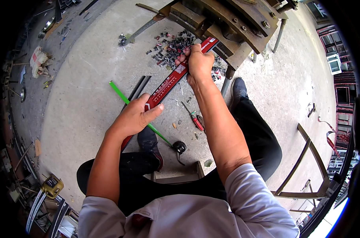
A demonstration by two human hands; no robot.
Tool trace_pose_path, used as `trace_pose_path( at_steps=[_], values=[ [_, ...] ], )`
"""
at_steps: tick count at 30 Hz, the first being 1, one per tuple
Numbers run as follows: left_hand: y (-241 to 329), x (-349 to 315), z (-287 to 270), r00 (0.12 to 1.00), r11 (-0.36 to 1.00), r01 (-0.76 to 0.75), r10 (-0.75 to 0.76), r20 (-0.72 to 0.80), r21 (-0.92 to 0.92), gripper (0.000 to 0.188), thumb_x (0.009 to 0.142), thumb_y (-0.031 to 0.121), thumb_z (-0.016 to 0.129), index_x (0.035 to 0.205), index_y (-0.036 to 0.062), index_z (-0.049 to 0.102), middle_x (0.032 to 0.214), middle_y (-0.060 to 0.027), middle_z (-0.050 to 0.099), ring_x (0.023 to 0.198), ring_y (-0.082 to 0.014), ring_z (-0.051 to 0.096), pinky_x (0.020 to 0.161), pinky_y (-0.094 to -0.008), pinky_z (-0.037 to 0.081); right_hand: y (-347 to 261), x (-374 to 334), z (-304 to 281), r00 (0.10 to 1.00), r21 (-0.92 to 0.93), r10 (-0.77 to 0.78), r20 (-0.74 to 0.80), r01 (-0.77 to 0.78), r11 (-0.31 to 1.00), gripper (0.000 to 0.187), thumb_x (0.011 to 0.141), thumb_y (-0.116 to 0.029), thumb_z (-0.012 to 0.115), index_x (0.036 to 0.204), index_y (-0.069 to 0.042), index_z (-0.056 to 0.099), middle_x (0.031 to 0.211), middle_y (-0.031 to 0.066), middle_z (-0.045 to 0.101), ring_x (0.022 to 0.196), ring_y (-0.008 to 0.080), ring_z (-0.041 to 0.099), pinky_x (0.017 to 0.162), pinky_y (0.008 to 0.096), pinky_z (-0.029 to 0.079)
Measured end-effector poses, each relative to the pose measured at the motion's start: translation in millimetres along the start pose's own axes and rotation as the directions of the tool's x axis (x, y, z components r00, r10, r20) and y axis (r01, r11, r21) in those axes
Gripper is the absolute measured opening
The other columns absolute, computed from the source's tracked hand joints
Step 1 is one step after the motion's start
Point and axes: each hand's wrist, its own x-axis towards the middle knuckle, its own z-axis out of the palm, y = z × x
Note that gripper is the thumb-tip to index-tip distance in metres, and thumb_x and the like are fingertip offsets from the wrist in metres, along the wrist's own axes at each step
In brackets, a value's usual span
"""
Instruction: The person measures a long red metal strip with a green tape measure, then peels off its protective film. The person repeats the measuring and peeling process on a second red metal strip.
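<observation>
With both hands I hold a long dark profile bar (170, 82) covered in red printed film. It slants from near my left knee up to the metal machine (243, 22), its far end against the machine's lower blocks. My right hand (199, 62) is closed around the bar near that end. Further down its length, my left hand (134, 115) grips it, thumb on top. Small cut offcuts (168, 49) lie heaped on the floor under the machine. Beneath the bar, a green tape blade (122, 95) stretches from a black tape measure (180, 147).
A red-handled screwdriver (197, 122) lies on the concrete between my feet. Two dark strips (138, 89) rest beside the green blade. Machine legs (142, 31) splay onto the floor. A metal frame (306, 158) stands at right; clutter, including a yellow tool (52, 186), lines the left.
</observation>
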Motion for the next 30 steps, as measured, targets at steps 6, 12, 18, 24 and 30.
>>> trace_pose_path(
  at_steps=[6, 12, 18, 24, 30],
  values=[
    [-10.9, 2.5, 5.0, 0.998, 0.999, -0.050, 0.050, -0.029, 0.006, 0.052, 0.104, 0.050, 0.072, 0.106, -0.0007, 0.061, 0.084, -0.0145, 0.066, 0.079, -0.0232, 0.061, 0.077, -0.0392, 0.053, -1.3, -0.4, -2.4, 0.999, 0.032, 0.006, 0.049, -0.007, 0.999, 0.021, 0.116, -0.021, 0.053, 0.105, -0.004, 0.048, 0.078, 0.0080, 0.057, 0.054, 0.0197, 0.057, 0.047, 0.0403, 0.059],
    [-10.9, 1.7, 3.5, 0.996, 0.997, -0.054, 0.058, -0.073, 0.057, 0.054, 0.103, 0.052, 0.072, 0.105, -0.0004, 0.061, 0.084, -0.0149, 0.065, 0.078, -0.0232, 0.060, 0.077, -0.0393, 0.052, 2.1, -2.5, -2.9, 0.997, 0.088, 0.016, 0.075, -0.022, 0.996, 0.021, 0.116, -0.022, 0.053, 0.106, -0.005, 0.049, 0.078, 0.0075, 0.058, 0.057, 0.0205, 0.059, 0.050, 0.0407, 0.060],
    [-4.3, -0.2, 6.6, 0.998, 0.994, -0.011, 0.017, -0.058, 0.105, 0.047, 0.106, 0.048, 0.071, 0.105, 0.0020, 0.060, 0.085, -0.0040, 0.061, 0.080, -0.0142, 0.054, 0.074, -0.0350, 0.051, 2.2, -2.7, -7.7, 0.994, 0.105, 0.007, 0.106, -0.018, 0.994, 0.021, 0.116, -0.023, 0.053, 0.106, -0.005, 0.048, 0.079, 0.0076, 0.058, 0.057, 0.0205, 0.059, 0.051, 0.0408, 0.060],
    [-6.8, 3.9, 4.3, 0.999, 0.999, -0.011, 0.012, -0.032, 0.043, 0.050, 0.105, 0.049, 0.071, 0.104, 0.0006, 0.059, 0.083, -0.0123, 0.066, 0.077, -0.0216, 0.060, 0.076, -0.0385, 0.053, 4.2, -1.6, -6.1, 0.998, 0.060, -0.011, 0.062, 0.008, 0.998, 0.020, 0.117, -0.022, 0.052, 0.108, -0.006, 0.046, 0.078, 0.0074, 0.058, 0.055, 0.0200, 0.058, 0.049, 0.0402, 0.060],
    [-16.1, 5.7, 8.3, 1.000, 1.000, -0.002, 0.002, 0.005, -0.009, 0.046, 0.106, 0.047, 0.071, 0.106, 0.0023, 0.060, 0.086, -0.0033, 0.061, 0.081, -0.0131, 0.053, 0.074, -0.0332, 0.049, 0.6, -0.6, -7.1, 0.997, 0.041, 0.036, 0.068, -0.039, 0.998, 0.021, 0.116, -0.021, 0.052, 0.106, -0.004, 0.047, 0.077, 0.0082, 0.058, 0.054, 0.0205, 0.059, 0.047, 0.0409, 0.059]
  ],
)
